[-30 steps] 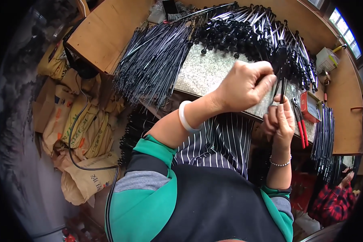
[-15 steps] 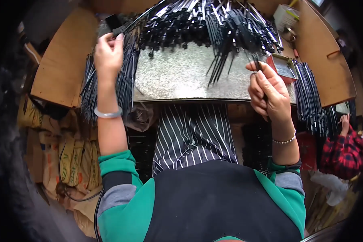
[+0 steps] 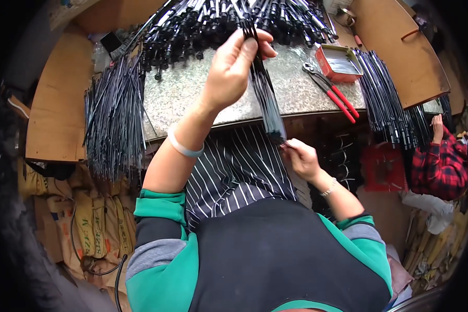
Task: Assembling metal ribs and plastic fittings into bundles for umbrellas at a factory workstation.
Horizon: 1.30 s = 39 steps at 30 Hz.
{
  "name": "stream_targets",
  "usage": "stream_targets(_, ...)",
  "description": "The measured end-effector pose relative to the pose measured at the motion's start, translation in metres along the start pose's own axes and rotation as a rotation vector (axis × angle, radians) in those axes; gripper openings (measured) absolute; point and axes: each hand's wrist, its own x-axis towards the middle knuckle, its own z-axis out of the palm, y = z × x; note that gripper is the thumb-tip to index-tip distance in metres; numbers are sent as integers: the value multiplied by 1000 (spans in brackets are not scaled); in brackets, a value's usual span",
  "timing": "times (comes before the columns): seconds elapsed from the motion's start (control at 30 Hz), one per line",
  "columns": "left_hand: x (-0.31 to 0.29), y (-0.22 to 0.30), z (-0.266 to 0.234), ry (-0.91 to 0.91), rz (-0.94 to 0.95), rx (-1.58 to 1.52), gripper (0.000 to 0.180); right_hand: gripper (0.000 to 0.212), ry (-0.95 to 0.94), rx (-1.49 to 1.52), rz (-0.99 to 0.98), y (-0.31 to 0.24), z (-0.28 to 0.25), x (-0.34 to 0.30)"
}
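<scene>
A bundle of thin black rods point(image 3: 267, 99) hangs slanting across the table's front edge, between both my hands. My left hand point(image 3: 231, 70) is closed round its upper part, thumb on top, just in front of the big pile. Lower down, over my striped lap, my right hand point(image 3: 303, 161) is closed, its fingertips pinching the bundle's lower end. The bundle is partly smeared by motion. Beyond my left hand lies a large pile of black and silver shafts point(image 3: 208, 23) with black fittings at their near ends.
Red-handled pliers point(image 3: 335, 96) lie right of the bundle, beside a red open box point(image 3: 339, 63) of thin pieces. More black rods hang over the table's edge at left point(image 3: 114, 119) and right point(image 3: 387, 99). Wooden side panels flank the table point(image 3: 197, 99). A person in a checked sleeve point(image 3: 439, 169) is at far right.
My left hand has moved right from the left-hand rods to the middle. My right hand has come down and left, below the table's edge. The bundle now spans both; the pliers show.
</scene>
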Motion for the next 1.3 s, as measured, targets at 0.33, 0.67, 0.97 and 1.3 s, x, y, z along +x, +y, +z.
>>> stream_targets(0.33,-44,-37,-2,-151,-116,405,20,28,-291,-669,220,10,-13,29)
stream_targets(0.67,-49,-28,2,-145,35,612,27,31,-147,-444,-155,16,-18,129)
stream_targets(0.97,-55,-35,4,50,78,571,34,25,-303,-314,-180,21,-8,158)
stream_targets(1.3,-50,-44,19,-215,272,503,49,37,-361,-284,-66,2,-38,156)
